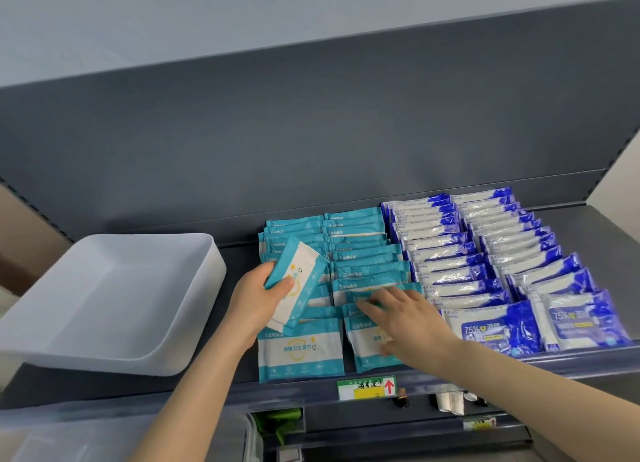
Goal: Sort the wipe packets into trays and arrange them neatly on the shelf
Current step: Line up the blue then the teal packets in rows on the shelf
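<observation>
The shelf (588, 222) is finished in smooth, matt dark grey, seemingly painted metal. The tray (194, 309) is formed of frosted translucent plastic. The teal packets (301, 347) are wrapped in softly sheened film, the blue packets (485, 253) in glossy, crinkled clear film.

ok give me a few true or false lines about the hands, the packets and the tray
1. The left hand holds a teal packet. True.
2. The white tray is full of packets. False: no packets show in it.
3. The blue packets lie to the right of the teal rows. True.
4. The right hand rests on the blue packets. False: its fingers touch the teal rows.
</observation>
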